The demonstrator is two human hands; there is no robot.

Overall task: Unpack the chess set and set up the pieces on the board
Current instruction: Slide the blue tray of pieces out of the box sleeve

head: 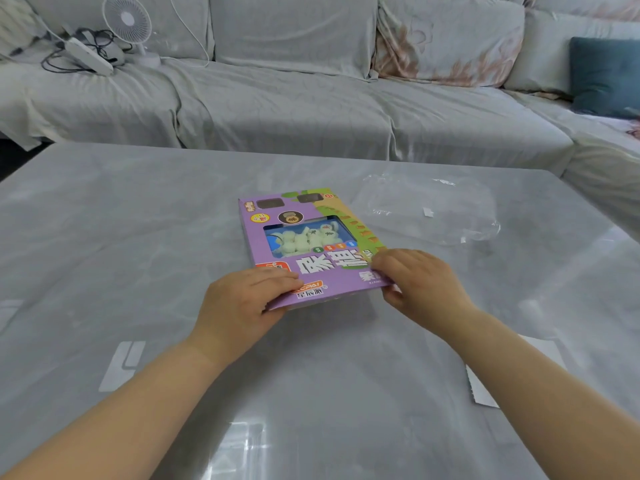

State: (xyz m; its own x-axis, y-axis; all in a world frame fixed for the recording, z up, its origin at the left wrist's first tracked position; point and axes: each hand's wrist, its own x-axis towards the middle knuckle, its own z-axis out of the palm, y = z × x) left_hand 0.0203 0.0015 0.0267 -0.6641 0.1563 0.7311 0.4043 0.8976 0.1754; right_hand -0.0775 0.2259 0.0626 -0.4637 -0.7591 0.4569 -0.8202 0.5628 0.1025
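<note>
At table centre: purple box (311, 244), flat cardboard, printed face up, long side running away from the camera
Box window: clear panel in the lid; pale round pieces (304, 237) piled loose inside, all still in the box
Box state: closed; near end looks slightly lifted, shadow under it; far end on the table (104, 237)
Left hand (242, 303): grips the near-left corner, fingers over the top face, palm against the edge
Right hand (415, 282): pinches the near-right corner, fingers curled over the top, thumb under the edge
Plastic wrap (433, 209): clear, crumpled, lying on the table just right of the box and slightly beyond it, apart from both hands
Paper slip (481, 389): white, flat on the table at the near right, beside the right forearm
Table surface: grey, glossy, strong reflections
Sofa (277, 98): grey cover, runs along the far side of the table and wraps round the right
On sofa, left: white fan (128, 22), white power strip (88, 53), tangled dark cables
On sofa, right: floral pillow (446, 46), teal cushion (602, 77)
</note>
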